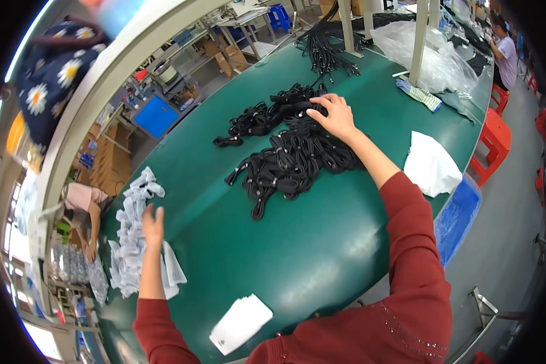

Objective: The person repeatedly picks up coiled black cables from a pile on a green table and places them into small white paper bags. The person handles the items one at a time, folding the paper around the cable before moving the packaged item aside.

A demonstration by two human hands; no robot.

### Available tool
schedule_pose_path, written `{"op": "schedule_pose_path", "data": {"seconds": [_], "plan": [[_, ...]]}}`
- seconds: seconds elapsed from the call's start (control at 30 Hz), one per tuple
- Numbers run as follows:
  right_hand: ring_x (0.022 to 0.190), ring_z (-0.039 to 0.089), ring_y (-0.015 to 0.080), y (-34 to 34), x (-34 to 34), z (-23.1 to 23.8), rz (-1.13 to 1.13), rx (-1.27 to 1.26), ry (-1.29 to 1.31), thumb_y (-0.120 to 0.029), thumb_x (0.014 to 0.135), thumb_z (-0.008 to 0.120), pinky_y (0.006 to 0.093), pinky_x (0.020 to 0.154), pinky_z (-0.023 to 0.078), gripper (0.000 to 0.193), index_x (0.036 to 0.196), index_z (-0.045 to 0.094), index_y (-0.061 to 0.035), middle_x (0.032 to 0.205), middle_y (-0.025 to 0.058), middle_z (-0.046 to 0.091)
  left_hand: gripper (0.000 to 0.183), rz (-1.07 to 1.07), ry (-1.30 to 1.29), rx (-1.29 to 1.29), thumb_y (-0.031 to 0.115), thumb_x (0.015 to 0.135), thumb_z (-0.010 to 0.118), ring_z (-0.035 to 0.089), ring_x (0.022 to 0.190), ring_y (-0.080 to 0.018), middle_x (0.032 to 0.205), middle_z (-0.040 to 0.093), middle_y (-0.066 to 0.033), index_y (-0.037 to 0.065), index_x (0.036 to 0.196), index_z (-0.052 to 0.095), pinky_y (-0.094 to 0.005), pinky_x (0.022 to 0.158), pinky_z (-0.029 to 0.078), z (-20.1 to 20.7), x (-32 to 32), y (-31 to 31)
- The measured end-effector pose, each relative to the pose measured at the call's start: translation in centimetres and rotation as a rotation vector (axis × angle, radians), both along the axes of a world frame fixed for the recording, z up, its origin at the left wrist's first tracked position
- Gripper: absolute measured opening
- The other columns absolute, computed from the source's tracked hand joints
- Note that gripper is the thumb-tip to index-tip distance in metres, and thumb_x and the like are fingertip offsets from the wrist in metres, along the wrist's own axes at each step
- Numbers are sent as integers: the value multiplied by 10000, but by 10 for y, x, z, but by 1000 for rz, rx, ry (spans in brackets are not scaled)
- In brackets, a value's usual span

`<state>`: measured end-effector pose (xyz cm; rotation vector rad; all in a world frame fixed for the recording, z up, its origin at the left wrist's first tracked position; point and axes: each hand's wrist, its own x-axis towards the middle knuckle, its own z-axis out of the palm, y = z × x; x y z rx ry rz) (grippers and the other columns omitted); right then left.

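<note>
The person's right hand (335, 116), fingers parted, reaches over black cable coils (282, 161) on the table (218, 236); the left hand (153, 228), spread, hovers by white packets (127, 242). Seemingly picking; next calls for pinching one coil.

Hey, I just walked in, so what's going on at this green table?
Someone in red sleeves is at work with both hands. Their right grip is at a heap of bundled black cables; whether it has closed on one is hard to tell. Their left grip is open beside a spread of whitish packets at the table's left side. A white stack lies near the person, apart from both.
</note>
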<state>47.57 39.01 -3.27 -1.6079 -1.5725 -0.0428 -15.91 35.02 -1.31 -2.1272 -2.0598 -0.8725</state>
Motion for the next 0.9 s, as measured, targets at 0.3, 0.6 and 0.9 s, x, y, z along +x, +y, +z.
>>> {"op": "schedule_pose_path", "data": {"seconds": [0.3, 0.6, 0.9], "plan": [[1500, 206, 309, 136, 13, 8, 4, -350, -113, -807, 812, 495, 649, 1159, 167, 753, 1392, 564, -331, 1591, 67, 332, 540, -330, 112, -185, 474, 1007, 492, 314, 1422, -404, 1499, 396, -222, 230, 1486, 446, -480, 1192, 217, -4, 213, 167], [1458, 315, 260, 169, 0, -22, 314, -438, -153, -821, 853, 362, 583, 1108, 279, 719, 1332, 617, -348, 1556, 15, 407, 486, -525, 42, -183, 467, 997, 509, 443, 1349, -346, 1445, 472, -158, 228, 1420, 510, -440, 1112, 348, -80, 292, 266], [1407, 385, 317, 97, -31, -26, 441, -330, -156, -756, 878, 422, 526, 1087, 361, 647, 1261, 667, -297, 1478, 65, 489, 528, -580, -24, -205, 466, 932, 598, 489, 1315, -344, 1453, 479, -109, 127, 1335, 557, -486, 1079, 364, -71, 290, 142]]}}
